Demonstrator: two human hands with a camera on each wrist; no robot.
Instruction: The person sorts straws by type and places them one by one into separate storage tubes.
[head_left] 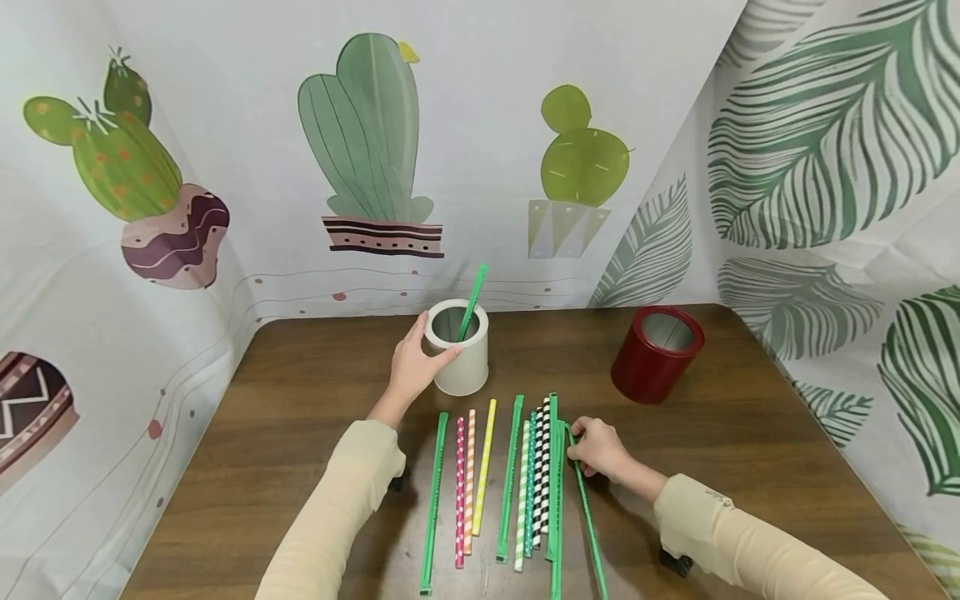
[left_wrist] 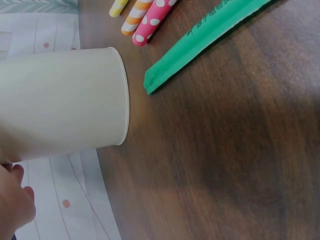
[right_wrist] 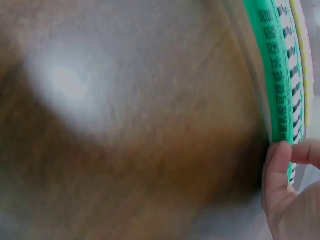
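Observation:
At the back of the table stands a white cylindrical canister (head_left: 467, 371) with one green wrapped straw (head_left: 471, 308) leaning in it. My left hand (head_left: 412, 367) holds this canister near its rim, thumb at the front and fingers on the left side. In the left wrist view the canister's smooth wall (left_wrist: 60, 100) fills the left. My right hand (head_left: 602, 450) pinches another green wrapped straw (head_left: 589, 521) near its far end, slanting just right of the row of straws. Thumb and fingertip close on a printed green wrapper (right_wrist: 275, 75) in the right wrist view.
A dark red canister (head_left: 649, 367) stands at the back right. Between the hands lie a pink dotted straw (head_left: 460, 500), an orange striped straw (head_left: 469, 492), a yellow straw (head_left: 485, 467), black-and-white striped straws (head_left: 545, 483) and several green ones. A printed cloth (head_left: 480, 167) hangs behind the table.

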